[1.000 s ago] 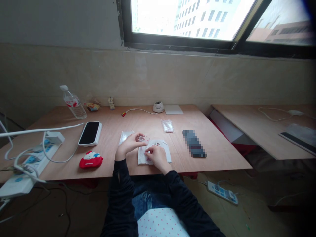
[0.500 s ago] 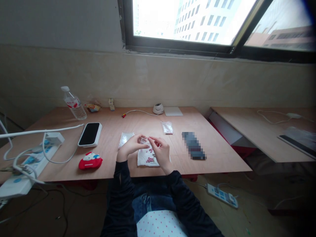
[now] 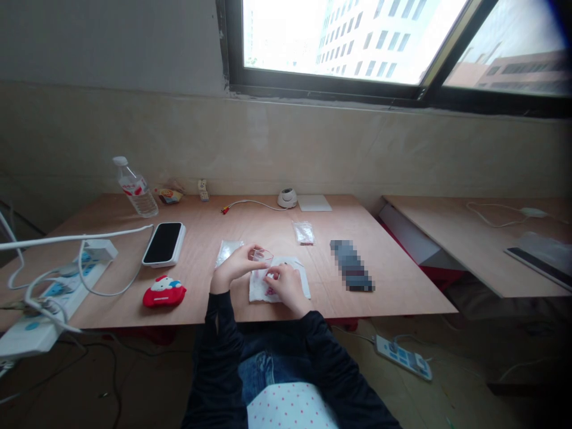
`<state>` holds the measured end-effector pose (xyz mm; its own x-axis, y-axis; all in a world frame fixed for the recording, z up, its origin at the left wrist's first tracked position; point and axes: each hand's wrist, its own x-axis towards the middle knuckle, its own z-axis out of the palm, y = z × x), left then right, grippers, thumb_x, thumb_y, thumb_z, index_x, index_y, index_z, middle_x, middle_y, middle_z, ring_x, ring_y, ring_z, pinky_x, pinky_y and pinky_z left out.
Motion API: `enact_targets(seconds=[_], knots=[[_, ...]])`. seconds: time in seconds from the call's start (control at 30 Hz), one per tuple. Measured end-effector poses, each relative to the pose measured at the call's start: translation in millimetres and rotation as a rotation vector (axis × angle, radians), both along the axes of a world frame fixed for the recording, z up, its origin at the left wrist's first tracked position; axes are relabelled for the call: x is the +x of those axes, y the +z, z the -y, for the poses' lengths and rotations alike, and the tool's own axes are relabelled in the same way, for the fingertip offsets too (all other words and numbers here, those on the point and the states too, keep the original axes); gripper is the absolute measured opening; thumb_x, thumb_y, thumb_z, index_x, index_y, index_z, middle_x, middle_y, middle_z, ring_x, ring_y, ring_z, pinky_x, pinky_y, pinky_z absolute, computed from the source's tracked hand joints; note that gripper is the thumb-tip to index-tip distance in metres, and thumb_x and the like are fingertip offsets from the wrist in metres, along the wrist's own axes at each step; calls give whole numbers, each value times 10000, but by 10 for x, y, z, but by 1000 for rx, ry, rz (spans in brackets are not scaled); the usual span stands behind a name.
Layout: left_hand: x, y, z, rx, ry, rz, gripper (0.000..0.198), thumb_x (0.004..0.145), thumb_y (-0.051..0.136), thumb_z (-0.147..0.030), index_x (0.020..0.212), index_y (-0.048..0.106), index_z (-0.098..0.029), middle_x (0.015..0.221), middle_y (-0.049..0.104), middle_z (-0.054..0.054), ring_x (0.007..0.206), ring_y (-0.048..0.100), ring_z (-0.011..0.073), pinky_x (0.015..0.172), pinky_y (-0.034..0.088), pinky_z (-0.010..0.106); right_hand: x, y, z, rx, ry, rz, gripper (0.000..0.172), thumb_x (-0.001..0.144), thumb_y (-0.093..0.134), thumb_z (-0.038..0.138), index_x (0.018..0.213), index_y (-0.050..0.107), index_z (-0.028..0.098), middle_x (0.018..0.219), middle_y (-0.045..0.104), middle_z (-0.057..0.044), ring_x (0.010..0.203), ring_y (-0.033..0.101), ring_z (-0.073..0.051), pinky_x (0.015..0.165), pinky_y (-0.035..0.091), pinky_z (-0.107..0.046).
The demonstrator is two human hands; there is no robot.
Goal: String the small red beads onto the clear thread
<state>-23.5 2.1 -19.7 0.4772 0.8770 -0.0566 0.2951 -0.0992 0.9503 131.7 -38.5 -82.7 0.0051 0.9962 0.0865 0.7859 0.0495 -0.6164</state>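
My left hand (image 3: 236, 266) is shut on a small clear plastic bag (image 3: 262, 256), holding it up just above a white tissue (image 3: 257, 289) on the wooden table (image 3: 393, 286). My right hand (image 3: 288, 287) rests low on the tissue, its fingers pinched together just below the bag. Small pink beads (image 3: 270, 292) lie on the tissue beside those fingers, partly hidden by them. I cannot tell whether the fingers hold a bead.
A flat clear bag (image 3: 227, 251) lies left of the tissue, and a bag with red contents (image 3: 304, 233) lies beyond it. A pixelated object (image 3: 351, 266) is on the right. On the left are a phone (image 3: 163, 243), a red Hello Kitty pouch (image 3: 164, 292) and a power strip (image 3: 58, 292).
My right hand has come back down from beside the bag onto the tissue, covering most of the pink beads. My left hand and the bag have stayed nearly still.
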Motion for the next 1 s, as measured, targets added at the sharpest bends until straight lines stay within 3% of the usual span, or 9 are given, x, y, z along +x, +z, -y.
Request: enact_targets(seconds=[0.23,0.7,0.83,1.0], knots=[[-5,2,3,-25,10,45,404,607,755,-268,953,598,-130,982,662,90,903,619,217,803,478,344,-33,-8,2,-31,-16,56,122,758,625,288,795,739,273,749,663,-24,796,550,-177,713,284,-285],[3,18,16,-23,19,17,407,603,766,-290,946,612,-133,972,662,83,900,618,212,812,472,340,-5,-79,2,84,-30,53,117,762,641,290,707,731,240,728,680,-24,790,570,-187,719,294,-302],[-12,9,13,-4,16,-8,423,597,771,-326,947,625,-138,948,654,75,904,610,216,811,471,347,55,-30,-21,233,-135,-137,156,795,614,322,762,728,219,719,677,-23,718,574,-165,698,349,-285],[14,21,10,15,6,-2,413,592,775,-305,939,623,-139,939,644,73,914,599,217,812,469,347,78,163,-36,436,-278,-524,250,790,608,402,798,715,176,727,674,-41,645,559,-153,638,414,-276]])
